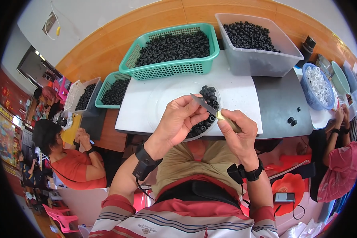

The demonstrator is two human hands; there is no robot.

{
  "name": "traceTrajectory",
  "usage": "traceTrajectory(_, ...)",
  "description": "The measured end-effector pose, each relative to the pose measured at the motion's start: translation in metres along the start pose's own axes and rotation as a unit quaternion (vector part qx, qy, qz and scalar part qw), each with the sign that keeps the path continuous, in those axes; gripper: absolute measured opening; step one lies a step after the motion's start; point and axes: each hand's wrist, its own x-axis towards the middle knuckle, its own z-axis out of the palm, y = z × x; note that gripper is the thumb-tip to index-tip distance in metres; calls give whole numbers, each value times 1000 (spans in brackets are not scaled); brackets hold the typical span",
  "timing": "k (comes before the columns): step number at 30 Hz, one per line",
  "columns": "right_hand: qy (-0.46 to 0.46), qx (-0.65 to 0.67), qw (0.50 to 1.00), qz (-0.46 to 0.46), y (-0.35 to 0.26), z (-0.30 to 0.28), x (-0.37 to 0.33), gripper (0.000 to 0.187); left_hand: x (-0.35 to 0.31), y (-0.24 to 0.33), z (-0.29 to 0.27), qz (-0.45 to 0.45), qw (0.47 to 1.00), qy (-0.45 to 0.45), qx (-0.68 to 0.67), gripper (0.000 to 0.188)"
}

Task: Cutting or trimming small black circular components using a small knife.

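Observation:
In my right hand (240, 133) is a small knife (205, 104), gripped by its pale yellow handle with the blade pointing up and left. The fingers of my left hand (176, 121) pinch a small black part at the blade, mostly hidden by the fingers and steel. Under both hands, a round clear tray (158, 95) rests on a white board (137, 105) at the table's near edge. Small black ring-shaped parts (209, 93) are heaped in its right side.
At the back stand a green basket (170, 68) and a translucent bin (261, 61), both full of black parts. A smaller green basket (107, 95) is to the left. Two people (77, 162) sit left and right. Several loose parts (292, 120) lie right; a blue basket (317, 89) holds white pieces.

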Motion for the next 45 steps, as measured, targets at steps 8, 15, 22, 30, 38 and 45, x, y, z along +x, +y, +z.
traceTrajectory(8,21,-63,998,-14,11,-2,-2,23,-14,1,6,40,999,3,33,20)
traceTrajectory(15,45,34,996,71,6,-8,0,22,-16,9,11,64,997,-7,46,22)
traceTrajectory(22,-16,14,1000,-23,2,-6,0,24,-13,7,6,42,999,12,20,27)
traceTrajectory(30,-16,-4,999,-42,7,-8,-1,27,-14,3,6,29,999,14,-6,28)
traceTrajectory(38,-1,-19,999,-34,11,-8,-1,25,-16,-1,6,35,999,20,-15,26)
traceTrajectory(45,9,-8,999,41,15,-13,2,22,-18,4,3,34,999,25,21,25)
